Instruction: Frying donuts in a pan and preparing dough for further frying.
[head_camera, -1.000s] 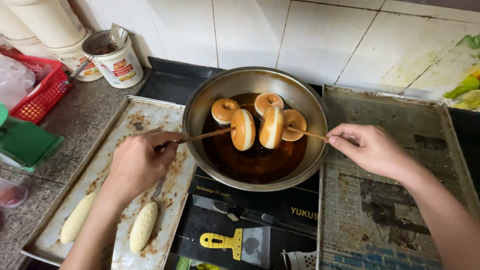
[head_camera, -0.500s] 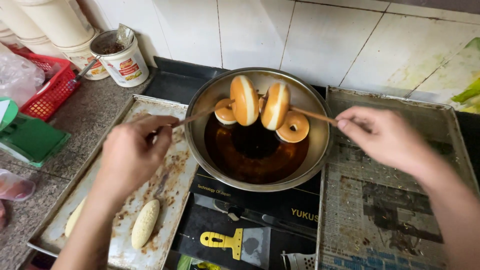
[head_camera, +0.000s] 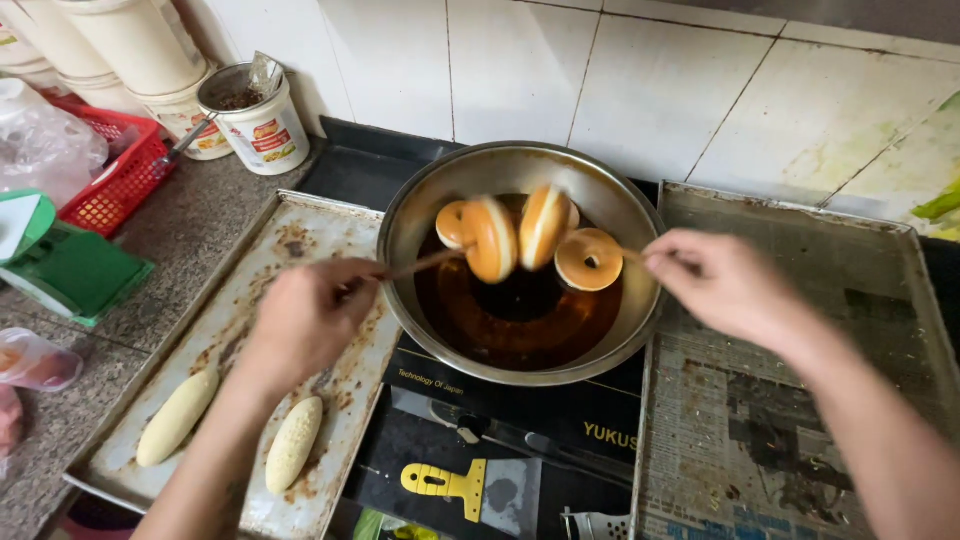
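My left hand (head_camera: 305, 320) is clenched on the near end of a thin wooden stick (head_camera: 425, 264); the fingers curl under, so the contact point itself is hidden from view. My right hand (head_camera: 725, 285) grasps the opposite end of the stick, but only a short blurred stub shows beside the knuckles, and I cannot tell exactly how the fingertips pinch it. The stick spans the metal wok (head_camera: 420, 215) above dark frying oil (head_camera: 520, 320). Fried doughnut rings (head_camera: 492, 240) hang threaded on the stick, clear of the oil surface: 2 stand edge-on, 1 faces the camera with its hole visible, and a 4th is partly hidden behind the first. Motion blur softens their outlines. The stick's middle section is covered by the rings. To the left, a greasy baking tray (head_camera: 300, 235) carries 2 pale elongated dough pieces (head_camera: 178, 415), just beside my left forearm. To the right, a paper-lined tray (head_camera: 790, 430) is cut off by the frame edge. A yellow-handled scraper (head_camera: 445, 482) lies on the cooktop below the wok.
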